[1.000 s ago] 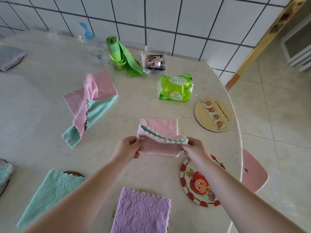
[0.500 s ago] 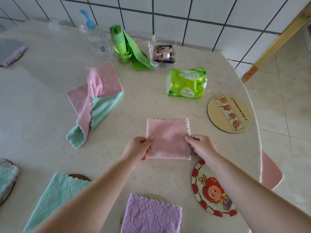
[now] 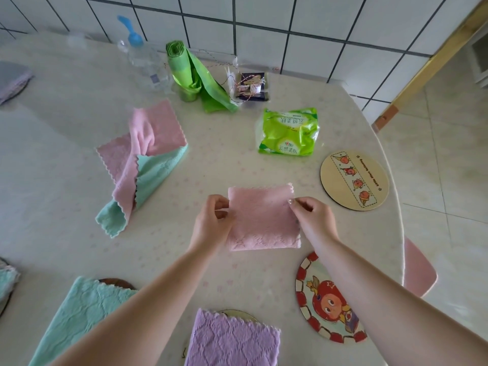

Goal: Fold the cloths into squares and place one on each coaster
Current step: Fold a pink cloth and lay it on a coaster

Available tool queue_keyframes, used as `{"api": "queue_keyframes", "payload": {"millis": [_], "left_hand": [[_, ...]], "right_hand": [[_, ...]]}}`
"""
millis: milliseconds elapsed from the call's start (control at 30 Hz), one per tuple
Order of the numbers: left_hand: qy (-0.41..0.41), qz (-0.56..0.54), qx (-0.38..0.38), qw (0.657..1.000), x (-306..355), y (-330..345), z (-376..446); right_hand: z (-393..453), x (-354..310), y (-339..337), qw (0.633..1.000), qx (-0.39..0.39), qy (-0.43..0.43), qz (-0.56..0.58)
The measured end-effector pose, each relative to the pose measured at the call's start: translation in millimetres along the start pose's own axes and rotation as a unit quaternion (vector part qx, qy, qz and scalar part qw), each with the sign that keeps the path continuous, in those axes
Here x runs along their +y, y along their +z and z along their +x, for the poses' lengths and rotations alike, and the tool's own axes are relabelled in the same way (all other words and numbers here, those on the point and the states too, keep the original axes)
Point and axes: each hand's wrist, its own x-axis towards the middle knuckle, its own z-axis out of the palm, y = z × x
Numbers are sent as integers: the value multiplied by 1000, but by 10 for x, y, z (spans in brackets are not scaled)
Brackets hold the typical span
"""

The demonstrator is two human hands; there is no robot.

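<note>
A pink cloth point(image 3: 261, 220) folded into a square lies flat on the table in front of me. My left hand point(image 3: 212, 223) pinches its left edge and my right hand point(image 3: 311, 220) pinches its right edge. A bare red cartoon coaster point(image 3: 328, 302) lies just right of and below the cloth. A bare beige round coaster point(image 3: 355, 179) sits further right. A folded purple cloth point(image 3: 232, 339) covers a coaster at the near edge. A folded mint cloth point(image 3: 79, 315) lies over a dark coaster at the lower left. An unfolded pink and mint cloth pile point(image 3: 142, 159) rests at the centre left.
At the back stand a clear bottle with a blue cap point(image 3: 144, 62), a green bag roll point(image 3: 195, 75), a small dark packet with string point(image 3: 250, 85) and a green tissue pack point(image 3: 289, 132). The table edge point(image 3: 396, 207) curves along the right. A pink stool point(image 3: 417, 270) stands beyond it.
One second ago both hands held the pink cloth's near half lifted while folding it over. It now lies flat as a square, with both hands still pinching its side edges.
</note>
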Motion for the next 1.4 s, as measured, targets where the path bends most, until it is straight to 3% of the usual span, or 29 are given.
{"api": "queue_keyframes", "payload": {"millis": [100,300,400,467,533,700,833,1000,1133,1300,1400], "left_hand": [[44,47,-23,998,-48,31,51],[50,108,-15,993,-76,92,81],[155,214,15,964,-132,101,28],[252,279,8,927,-150,139,-15],[295,339,-46,892,-143,194,-45],[315,446,-107,831,-269,203,41],[285,464,-92,833,-274,165,97],[198,495,-94,841,-307,20,136],[149,467,-76,868,-336,-110,85],[155,352,-56,921,-339,-78,-93],[111,273,-46,955,-257,-9,-172]], "right_hand": [[35,36,15,1000,9,2,-4],[95,40,50,999,31,16,-25],[22,-17,82,989,56,-83,-111],[-65,-54,164,947,44,-228,-221],[-127,-57,295,891,-2,-314,-329],[-62,210,329,830,-83,-306,-458],[0,305,212,803,-87,-310,-502],[-19,334,121,832,-64,-228,-501],[-41,361,-43,866,-30,-176,-468],[-253,290,-34,921,-13,-192,-338],[-376,180,62,977,-28,-105,-183]]}}
